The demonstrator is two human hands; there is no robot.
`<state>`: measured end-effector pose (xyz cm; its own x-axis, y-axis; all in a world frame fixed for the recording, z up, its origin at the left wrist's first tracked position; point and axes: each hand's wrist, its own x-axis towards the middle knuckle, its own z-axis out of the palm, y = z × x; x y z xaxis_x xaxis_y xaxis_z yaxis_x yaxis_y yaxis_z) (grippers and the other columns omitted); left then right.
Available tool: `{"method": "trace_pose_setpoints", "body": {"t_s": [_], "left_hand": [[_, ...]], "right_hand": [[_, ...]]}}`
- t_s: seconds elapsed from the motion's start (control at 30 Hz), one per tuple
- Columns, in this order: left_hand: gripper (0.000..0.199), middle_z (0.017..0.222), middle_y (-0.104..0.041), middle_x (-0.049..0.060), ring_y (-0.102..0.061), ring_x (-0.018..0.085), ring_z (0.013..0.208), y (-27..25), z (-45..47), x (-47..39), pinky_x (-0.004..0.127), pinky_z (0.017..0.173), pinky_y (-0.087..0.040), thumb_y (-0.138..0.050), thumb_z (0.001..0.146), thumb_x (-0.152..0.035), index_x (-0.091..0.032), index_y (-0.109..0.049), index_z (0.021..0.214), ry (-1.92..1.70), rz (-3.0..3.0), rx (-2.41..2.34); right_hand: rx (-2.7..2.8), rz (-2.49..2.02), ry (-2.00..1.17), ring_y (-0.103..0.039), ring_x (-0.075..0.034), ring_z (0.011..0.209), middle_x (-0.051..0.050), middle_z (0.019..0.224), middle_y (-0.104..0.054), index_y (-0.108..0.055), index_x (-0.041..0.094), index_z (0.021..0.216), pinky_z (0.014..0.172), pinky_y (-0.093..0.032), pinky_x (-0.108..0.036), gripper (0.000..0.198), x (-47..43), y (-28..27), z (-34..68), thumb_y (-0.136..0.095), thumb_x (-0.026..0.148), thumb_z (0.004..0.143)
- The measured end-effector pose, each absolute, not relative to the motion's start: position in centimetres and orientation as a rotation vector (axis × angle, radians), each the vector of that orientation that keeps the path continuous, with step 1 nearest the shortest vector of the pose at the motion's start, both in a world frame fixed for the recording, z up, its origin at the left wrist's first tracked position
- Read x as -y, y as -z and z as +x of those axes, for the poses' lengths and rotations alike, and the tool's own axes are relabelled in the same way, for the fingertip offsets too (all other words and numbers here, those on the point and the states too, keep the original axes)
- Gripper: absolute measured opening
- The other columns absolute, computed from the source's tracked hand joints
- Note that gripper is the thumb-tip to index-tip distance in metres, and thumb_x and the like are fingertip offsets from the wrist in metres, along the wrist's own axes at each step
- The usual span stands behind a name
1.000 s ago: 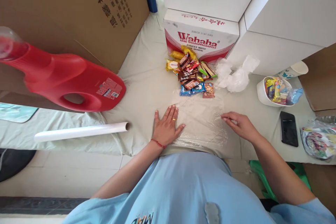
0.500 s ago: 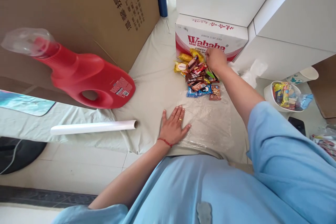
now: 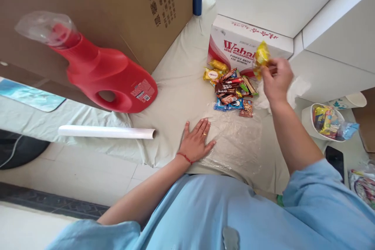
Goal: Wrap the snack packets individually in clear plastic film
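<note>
My right hand (image 3: 278, 78) pinches a yellow-wrapped snack (image 3: 261, 56), held up in front of the Wahaha water carton (image 3: 231, 50). Below and to the left of it lies a pile of wrapped snacks (image 3: 230, 88) in brown, red, yellow and blue packaging. A brown snack packet (image 3: 246, 108) is at the pile's near right corner. My left hand (image 3: 195, 140) rests flat with fingers spread on the cloth (image 3: 172, 97), at the left edge of a clear plastic sheet (image 3: 237, 140). It holds nothing.
A red jug (image 3: 117, 74) and a white roll (image 3: 107, 132) are at the left, by a large cardboard box (image 3: 117, 8). To the right are crumpled white plastic (image 3: 295, 90), a white tub (image 3: 307, 123) of snacks, a paper cup (image 3: 348, 101) and a black phone (image 3: 334, 160).
My right hand has lifted a yellow-wrapped snack off the pile and moved to the right with it. My left hand stays flat in place. The camera view has shifted slightly.
</note>
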<state>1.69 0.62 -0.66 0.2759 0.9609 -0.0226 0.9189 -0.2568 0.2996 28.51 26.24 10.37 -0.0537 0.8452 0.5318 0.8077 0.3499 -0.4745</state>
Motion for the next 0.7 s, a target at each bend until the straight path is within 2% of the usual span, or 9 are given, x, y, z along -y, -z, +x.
{"method": "trace_pose_setpoints", "body": {"t_s": [0.1,0.27,0.33,0.37,0.47,0.57,0.63,0.7], "left_hand": [[0.076,0.175,-0.027,0.014,-0.028,0.031,0.163,0.7,1.7,-0.6,0.066,0.132,0.008,-0.038,0.106,-0.062,-0.02,-0.029,0.169,-0.247,2.289,-1.728],[0.077,0.174,-0.029,0.015,-0.029,0.032,0.163,0.7,1.6,-0.5,0.067,0.132,0.005,-0.038,0.106,-0.061,-0.019,-0.028,0.169,-0.237,2.305,-1.736],[0.076,0.174,-0.029,0.014,-0.029,0.032,0.163,0.7,1.6,-0.5,0.067,0.132,0.004,-0.038,0.106,-0.06,-0.018,-0.028,0.169,-0.237,2.316,-1.743],[0.076,0.174,-0.028,0.014,-0.029,0.032,0.163,0.7,1.6,-0.5,0.068,0.132,0.003,-0.039,0.106,-0.059,-0.018,-0.028,0.169,-0.239,2.322,-1.744],[0.075,0.174,-0.028,0.014,-0.03,0.031,0.163,0.7,1.6,-0.6,0.069,0.132,0.0,-0.038,0.106,-0.058,-0.017,-0.029,0.168,-0.237,2.333,-1.742],[0.074,0.174,-0.028,0.014,-0.03,0.031,0.162,0.7,1.7,-0.6,0.069,0.132,-0.001,-0.038,0.106,-0.057,-0.018,-0.029,0.168,-0.235,2.329,-1.746],[0.074,0.174,-0.028,0.014,-0.03,0.033,0.162,0.7,1.7,-0.6,0.068,0.132,-0.002,-0.039,0.106,-0.057,-0.019,-0.03,0.169,-0.24,2.328,-1.749],[0.073,0.174,-0.029,0.014,-0.031,0.034,0.162,0.7,1.7,-0.6,0.068,0.132,-0.004,-0.04,0.105,-0.056,-0.021,-0.03,0.169,-0.25,2.327,-1.751]], "right_hand": [[2.082,-1.447,-0.127,-0.065,-0.024,0.084,-0.009,0.101,-0.07,-0.071,0.023,0.112,0.08,-0.055,-0.041,0.035,-18.0,-10.9,30.1,-0.058,0.053,0.101],[2.587,-1.429,-0.186,-0.061,-0.029,0.1,-0.014,0.102,-0.072,-0.073,0.019,0.101,0.086,-0.053,-0.041,0.016,-6.0,-6.5,27.2,-0.061,0.029,0.1],[2.652,-1.407,-0.216,-0.059,-0.032,0.112,-0.016,0.118,-0.072,-0.074,0.017,0.111,0.095,-0.052,-0.046,0.019,-3.8,-4.7,25.8,-0.065,0.027,0.098],[2.653,-1.373,-0.224,-0.056,-0.034,0.122,-0.017,0.13,-0.069,-0.073,0.017,0.121,0.103,-0.05,-0.049,0.027,-3.2,-4.1,25.3,-0.066,0.03,0.098],[2.652,-1.274,-0.201,-0.036,-0.037,0.152,-0.018,0.162,-0.048,-0.055,0.015,0.153,0.125,-0.03,-0.06,0.059,-2.3,-2.9,25.1,-0.064,0.043,0.101],[2.719,-1.257,-0.199,-0.026,-0.036,0.16,-0.016,0.17,-0.04,-0.044,0.018,0.162,0.13,-0.013,-0.067,0.063,-2.0,-1.7,25.6,-0.056,0.043,0.105],[2.751,-1.258,-0.218,-0.029,-0.033,0.159,-0.015,0.17,-0.04,-0.045,0.02,0.162,0.13,-0.015,-0.064,0.056,-2.2,-1.0,25.9,-0.05,0.034,0.108],[2.77,-1.246,-0.228,-0.036,-0.031,0.155,-0.016,0.169,-0.041,-0.049,0.021,0.16,0.129,-0.022,-0.059,0.052,-2.6,-0.5,26.1,-0.045,0.023,0.108]]}}
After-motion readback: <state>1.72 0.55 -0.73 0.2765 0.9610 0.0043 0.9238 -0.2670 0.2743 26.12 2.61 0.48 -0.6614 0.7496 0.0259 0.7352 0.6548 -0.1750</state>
